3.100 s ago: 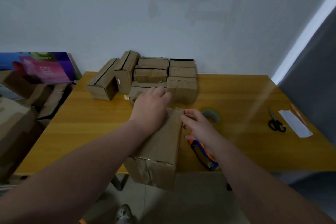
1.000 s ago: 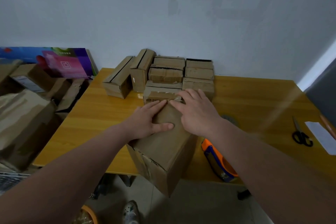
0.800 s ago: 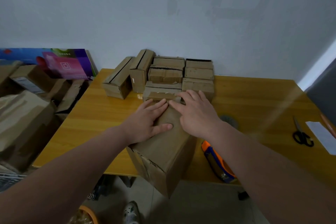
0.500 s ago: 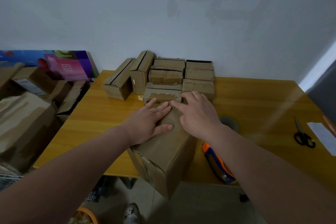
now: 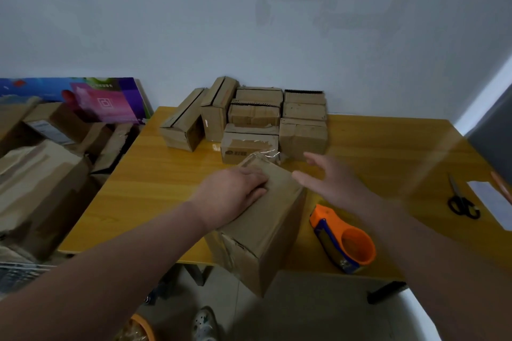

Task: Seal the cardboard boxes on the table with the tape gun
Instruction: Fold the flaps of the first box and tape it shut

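Brown cardboard box (image 5: 266, 219) overhangs the table (image 5: 166, 183) edge; orange tape gun (image 5: 343, 241) lies at its 3 o'clock, stacked boxes (image 5: 257, 119) at 12 o'clock.

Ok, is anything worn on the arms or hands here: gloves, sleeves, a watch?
Nothing that shows. The left forearm and right forearm are bare to the frame edge, with no sleeves. The left hand has no glove, ring or watch. The right hand is ungloved too, but motion-blurred, so a ring cannot be ruled out.
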`<state>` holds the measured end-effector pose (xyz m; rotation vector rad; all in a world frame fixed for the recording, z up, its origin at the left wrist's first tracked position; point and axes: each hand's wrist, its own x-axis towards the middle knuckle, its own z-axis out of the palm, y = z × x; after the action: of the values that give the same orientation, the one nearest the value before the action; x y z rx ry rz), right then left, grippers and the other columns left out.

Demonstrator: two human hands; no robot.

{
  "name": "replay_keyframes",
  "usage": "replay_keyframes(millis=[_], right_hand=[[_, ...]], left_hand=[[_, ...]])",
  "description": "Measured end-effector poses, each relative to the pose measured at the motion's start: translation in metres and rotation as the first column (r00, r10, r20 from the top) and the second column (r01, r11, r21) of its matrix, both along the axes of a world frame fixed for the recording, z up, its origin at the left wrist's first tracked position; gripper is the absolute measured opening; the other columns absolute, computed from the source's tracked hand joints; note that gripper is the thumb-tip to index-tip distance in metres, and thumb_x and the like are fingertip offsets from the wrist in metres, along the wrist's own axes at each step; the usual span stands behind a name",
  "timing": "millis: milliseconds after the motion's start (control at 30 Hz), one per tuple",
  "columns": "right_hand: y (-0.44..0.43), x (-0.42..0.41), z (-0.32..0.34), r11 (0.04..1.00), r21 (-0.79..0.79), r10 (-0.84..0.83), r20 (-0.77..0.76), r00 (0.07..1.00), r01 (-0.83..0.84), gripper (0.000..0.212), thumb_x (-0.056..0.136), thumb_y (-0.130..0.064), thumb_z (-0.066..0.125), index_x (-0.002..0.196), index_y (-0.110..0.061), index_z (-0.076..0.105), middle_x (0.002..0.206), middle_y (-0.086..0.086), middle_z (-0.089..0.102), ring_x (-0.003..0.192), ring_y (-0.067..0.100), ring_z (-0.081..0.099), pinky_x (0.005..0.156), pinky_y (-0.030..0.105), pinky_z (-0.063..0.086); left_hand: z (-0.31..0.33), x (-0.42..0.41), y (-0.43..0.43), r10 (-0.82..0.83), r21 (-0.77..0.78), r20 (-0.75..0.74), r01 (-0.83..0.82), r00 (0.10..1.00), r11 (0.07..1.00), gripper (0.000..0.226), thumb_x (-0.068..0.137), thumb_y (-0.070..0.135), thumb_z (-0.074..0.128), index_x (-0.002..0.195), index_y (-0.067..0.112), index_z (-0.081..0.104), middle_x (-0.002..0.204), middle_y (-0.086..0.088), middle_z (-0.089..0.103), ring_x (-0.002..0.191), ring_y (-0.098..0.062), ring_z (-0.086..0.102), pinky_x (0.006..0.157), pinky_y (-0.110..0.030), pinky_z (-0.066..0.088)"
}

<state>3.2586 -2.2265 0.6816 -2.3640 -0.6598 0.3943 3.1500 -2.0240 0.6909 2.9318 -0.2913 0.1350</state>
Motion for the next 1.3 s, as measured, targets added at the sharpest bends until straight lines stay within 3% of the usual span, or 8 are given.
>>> replay_keyframes(millis=[233,400,567,667,800,967,1100,1300], right_hand=[[-0.011,-0.011,0.002,0.981,0.031,0.194,-0.222,0.955,-0.192,0.093,0.067,-0.059,0.066,0.148,-0.035,0.026,0.152,-0.010,0.033,0.140,0.013,0.030,0.104,0.028,0.030],[-0.006,-0.009,0.000,0.970,-0.006,0.243,-0.091,0.966,-0.244,0.092,0.073,-0.049,0.076,0.148,-0.040,0.025,0.154,-0.011,0.029,0.141,0.010,0.025,0.106,0.027,0.023],[-0.003,-0.009,-0.003,0.889,-0.316,0.384,0.125,0.915,-0.330,0.113,0.064,-0.061,0.076,0.151,-0.042,0.006,0.160,-0.017,0.002,0.146,0.018,0.003,0.116,0.048,0.019],[0.000,-0.014,0.000,0.822,-0.463,0.470,0.222,0.854,-0.332,0.115,0.066,-0.063,0.074,0.152,-0.036,0.001,0.160,-0.014,-0.012,0.147,0.018,-0.006,0.116,0.046,0.017],[0.006,-0.023,0.005,0.752,-0.506,0.574,0.187,0.797,-0.423,0.115,0.066,-0.066,0.071,0.152,-0.038,0.001,0.158,-0.012,-0.020,0.144,0.016,-0.021,0.115,0.043,-0.001],[0.014,-0.007,0.023,0.817,-0.414,0.481,0.103,0.871,-0.402,0.117,0.066,-0.075,0.059,0.152,-0.033,-0.008,0.158,-0.011,-0.019,0.143,0.018,-0.022,0.114,0.049,-0.009],[0.030,0.008,0.030,0.824,-0.454,0.411,0.065,0.909,-0.340,0.075,0.091,-0.066,0.016,0.153,-0.031,-0.006,0.159,-0.008,-0.018,0.146,0.020,-0.019,0.118,0.053,-0.003],[0.054,0.017,0.018,0.797,-0.468,0.447,0.031,0.894,-0.383,0.054,0.101,-0.051,0.009,0.153,-0.038,0.001,0.160,-0.007,-0.016,0.147,0.022,-0.016,0.118,0.054,-0.002]], left_hand=[[-0.012,-0.019,0.003,-0.101,-0.017,-0.160,0.100,0.982,0.995,0.081,0.085,0.070,0.012,0.153,0.026,0.014,0.160,0.005,0.010,0.147,-0.011,0.006,0.115,-0.024,-0.001],[-0.022,-0.023,0.008,-0.100,-0.084,-0.011,0.099,0.995,0.992,0.079,0.090,0.069,0.010,0.146,0.020,0.038,0.151,0.000,0.037,0.141,-0.013,0.029,0.116,-0.026,0.016],[-0.027,-0.020,0.014,-0.123,-0.101,0.032,0.125,0.992,0.987,0.072,0.095,0.061,0.016,0.140,0.014,0.048,0.144,-0.004,0.048,0.135,-0.016,0.041,0.115,-0.030,0.025],[-0.029,-0.019,0.016,-0.125,-0.119,0.045,0.130,0.991,0.984,0.069,0.096,0.058,0.018,0.138,0.013,0.050,0.141,-0.005,0.050,0.133,-0.017,0.044,0.114,-0.032,0.028],[-0.030,-0.019,0.017,-0.130,-0.134,0.066,0.138,0.989,0.981,0.064,0.098,0.054,0.025,0.136,0.011,0.052,0.139,-0.007,0.052,0.132,-0.019,0.046,0.113,-0.037,0.033],[-0.029,-0.020,0.017,-0.143,-0.135,0.093,0.154,0.985,0.979,0.054,0.096,0.042,0.034,0.135,0.010,0.052,0.139,-0.008,0.053,0.131,-0.019,0.046,0.113,-0.035,0.031],[-0.032,-0.022,0.018,-0.170,-0.140,0.142,0.190,0.975,0.972,0.047,0.096,0.033,0.038,0.129,0.007,0.059,0.131,-0.010,0.059,0.126,-0.020,0.053,0.109,-0.035,0.037],[-0.034,-0.023,0.020,-0.216,-0.125,0.190,0.242,0.958,0.962,0.048,0.092,0.029,0.041,0.125,0.000,0.061,0.126,-0.016,0.062,0.121,-0.027,0.057,0.105,-0.042,0.043]])
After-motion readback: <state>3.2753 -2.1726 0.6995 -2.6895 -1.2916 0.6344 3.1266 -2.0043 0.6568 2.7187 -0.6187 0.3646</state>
